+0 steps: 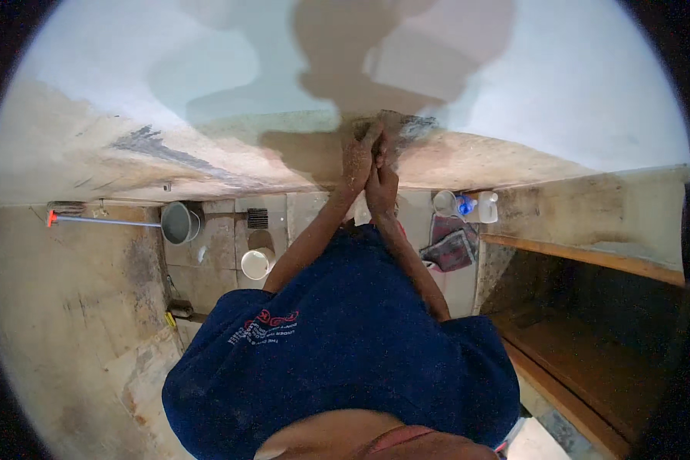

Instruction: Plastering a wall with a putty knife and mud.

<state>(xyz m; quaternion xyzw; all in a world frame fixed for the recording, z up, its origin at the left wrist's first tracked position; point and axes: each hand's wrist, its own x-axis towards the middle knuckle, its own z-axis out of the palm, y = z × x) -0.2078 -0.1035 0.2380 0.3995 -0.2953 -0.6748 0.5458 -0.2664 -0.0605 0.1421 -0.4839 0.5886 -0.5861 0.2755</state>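
Note:
My left hand point(357, 159) is closed, its fingers reaching up against the wall point(514, 84) in front of me, its back speckled with pale dust. Just right of it, my right hand point(381, 186) is also closed, touching it. Whatever they grip, if anything, is hidden by the fingers. A dark grey patch point(410, 125) marks the wall beside my fingertips, at the lower edge of the white paint, above a stained beige band. Shadows fall across the wall around my hands.
Below are a tiled floor point(207, 272), grey bucket point(180, 222), white tub point(254, 262), drain grate point(257, 217) and long-handled tool point(107, 219). At right sit a bowl point(444, 202), blue item point(465, 205), white jug point(487, 208), cloths point(448, 253) and a wooden-edged shelf point(583, 251).

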